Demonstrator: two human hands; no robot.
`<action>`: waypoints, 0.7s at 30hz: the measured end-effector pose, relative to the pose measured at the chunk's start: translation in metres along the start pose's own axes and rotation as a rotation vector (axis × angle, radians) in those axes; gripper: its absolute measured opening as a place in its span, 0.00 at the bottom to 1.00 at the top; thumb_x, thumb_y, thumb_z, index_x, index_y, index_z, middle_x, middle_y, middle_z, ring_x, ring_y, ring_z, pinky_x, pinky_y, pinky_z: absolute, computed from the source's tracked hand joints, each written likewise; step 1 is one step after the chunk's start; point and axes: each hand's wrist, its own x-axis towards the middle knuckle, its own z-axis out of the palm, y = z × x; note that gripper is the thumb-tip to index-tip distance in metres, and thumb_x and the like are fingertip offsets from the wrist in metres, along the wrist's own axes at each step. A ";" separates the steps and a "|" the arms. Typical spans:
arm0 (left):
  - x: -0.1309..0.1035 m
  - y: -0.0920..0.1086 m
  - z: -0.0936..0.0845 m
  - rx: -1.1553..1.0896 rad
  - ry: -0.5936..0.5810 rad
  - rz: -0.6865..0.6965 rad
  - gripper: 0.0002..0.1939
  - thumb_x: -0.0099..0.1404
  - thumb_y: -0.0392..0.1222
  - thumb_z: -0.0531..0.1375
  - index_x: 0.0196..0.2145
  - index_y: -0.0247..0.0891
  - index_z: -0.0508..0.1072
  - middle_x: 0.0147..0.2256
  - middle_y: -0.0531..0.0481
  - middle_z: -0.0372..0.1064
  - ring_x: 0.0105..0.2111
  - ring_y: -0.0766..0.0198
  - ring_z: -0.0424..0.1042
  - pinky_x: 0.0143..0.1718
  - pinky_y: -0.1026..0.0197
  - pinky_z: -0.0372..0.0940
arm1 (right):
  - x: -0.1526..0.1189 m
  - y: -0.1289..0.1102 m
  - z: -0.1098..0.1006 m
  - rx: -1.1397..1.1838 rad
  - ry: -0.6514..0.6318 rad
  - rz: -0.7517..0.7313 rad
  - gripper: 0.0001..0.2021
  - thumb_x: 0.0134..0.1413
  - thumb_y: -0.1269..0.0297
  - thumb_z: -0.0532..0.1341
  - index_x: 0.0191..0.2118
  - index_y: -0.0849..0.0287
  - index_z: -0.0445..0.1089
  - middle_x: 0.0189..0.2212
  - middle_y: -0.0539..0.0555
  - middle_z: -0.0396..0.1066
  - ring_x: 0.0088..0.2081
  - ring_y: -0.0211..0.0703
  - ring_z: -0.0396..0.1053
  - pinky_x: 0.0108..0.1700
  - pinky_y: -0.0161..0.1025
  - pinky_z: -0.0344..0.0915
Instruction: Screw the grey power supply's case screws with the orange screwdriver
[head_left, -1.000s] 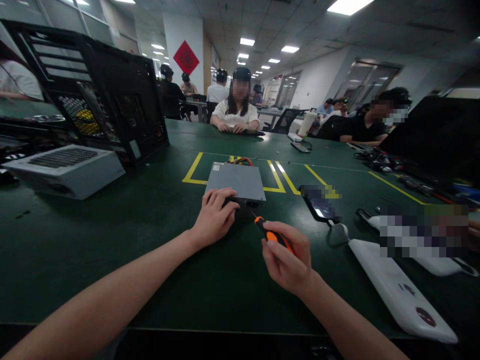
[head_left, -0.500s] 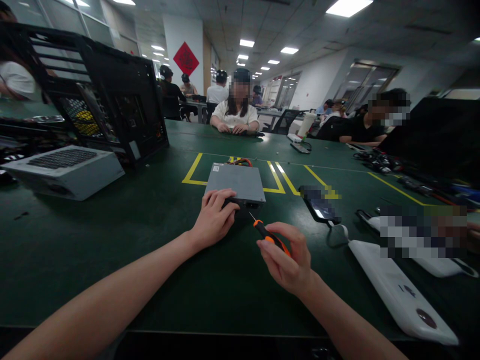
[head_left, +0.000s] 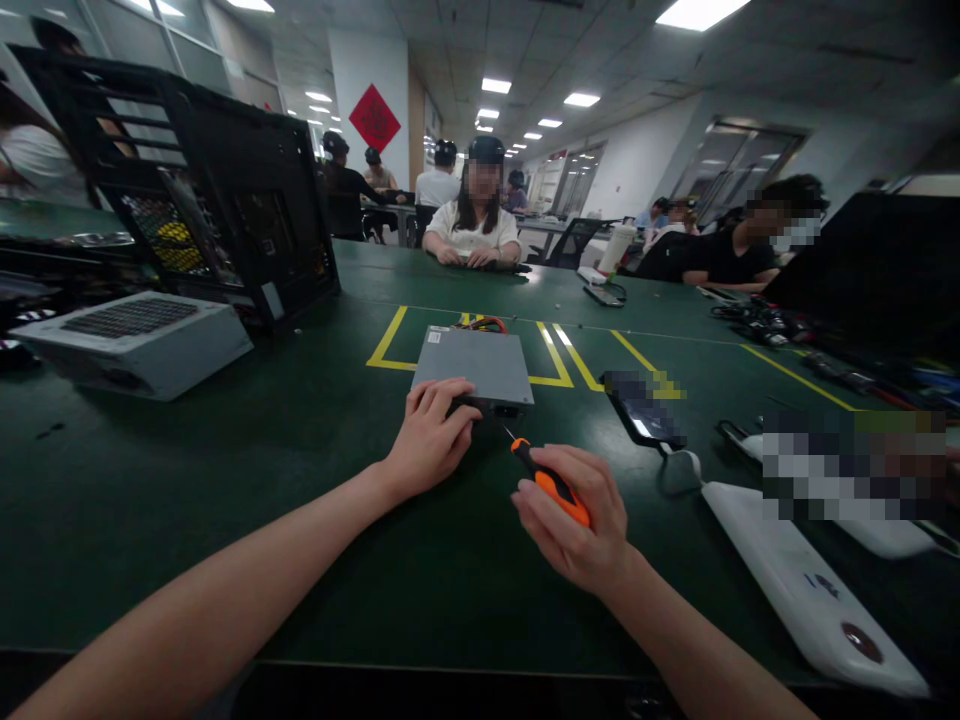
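A grey metal computer power supply lies on the green table, its socket side facing me and colored wires at its far edge. My left hand grips its near left corner, fingers on the top and thumb along the front side. In my right hand is an orange and black screwdriver, held between thumb and fingers. Its thin tip points up and left, close below the front side of the power supply; whether it touches is too small to tell.
A second power supply and a black computer case stand at left. To the right lie a phone and a white power bank. Yellow tape marks the table. Across it sits a person.
The screwdriver has turned slightly in my right hand, showing more of its orange handle. My left hand stays on the power supply. The whole view has shifted a little.
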 end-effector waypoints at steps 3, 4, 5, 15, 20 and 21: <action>0.000 0.000 0.000 -0.003 0.002 0.002 0.10 0.63 0.35 0.51 0.40 0.39 0.70 0.51 0.43 0.60 0.54 0.56 0.57 0.54 0.49 0.51 | -0.002 -0.001 0.001 0.021 0.044 0.014 0.12 0.48 0.79 0.57 0.40 0.61 0.64 0.44 0.60 0.59 0.45 0.45 0.64 0.37 0.40 0.72; 0.000 0.000 0.000 -0.006 0.004 0.004 0.10 0.63 0.35 0.51 0.40 0.39 0.70 0.51 0.43 0.61 0.54 0.56 0.57 0.54 0.49 0.51 | -0.004 -0.001 0.002 0.053 0.052 0.040 0.14 0.48 0.80 0.56 0.41 0.61 0.63 0.46 0.61 0.59 0.46 0.45 0.64 0.38 0.40 0.72; 0.000 0.000 0.000 -0.008 0.006 0.005 0.10 0.63 0.35 0.51 0.39 0.39 0.70 0.51 0.43 0.61 0.54 0.56 0.57 0.54 0.49 0.51 | -0.005 -0.001 0.002 0.079 0.058 0.068 0.15 0.48 0.81 0.55 0.42 0.62 0.61 0.47 0.62 0.59 0.47 0.46 0.64 0.40 0.42 0.72; 0.000 0.001 0.000 -0.014 0.012 0.003 0.10 0.63 0.35 0.51 0.39 0.38 0.70 0.51 0.43 0.61 0.53 0.55 0.58 0.54 0.49 0.51 | -0.007 0.000 0.003 0.089 0.022 0.079 0.15 0.48 0.79 0.57 0.42 0.61 0.61 0.43 0.60 0.63 0.46 0.46 0.65 0.40 0.44 0.71; 0.001 0.001 0.000 -0.015 0.004 0.005 0.10 0.63 0.35 0.52 0.40 0.39 0.70 0.51 0.43 0.61 0.54 0.55 0.57 0.53 0.48 0.51 | -0.008 -0.001 0.002 0.018 0.032 0.061 0.13 0.48 0.78 0.58 0.40 0.58 0.63 0.44 0.58 0.62 0.44 0.45 0.65 0.38 0.42 0.71; 0.000 0.001 0.000 -0.014 0.002 0.005 0.10 0.63 0.35 0.52 0.40 0.39 0.70 0.51 0.43 0.61 0.54 0.55 0.57 0.53 0.48 0.51 | -0.008 -0.001 0.003 0.042 0.046 0.078 0.14 0.48 0.79 0.57 0.41 0.59 0.63 0.45 0.59 0.61 0.45 0.45 0.65 0.39 0.41 0.71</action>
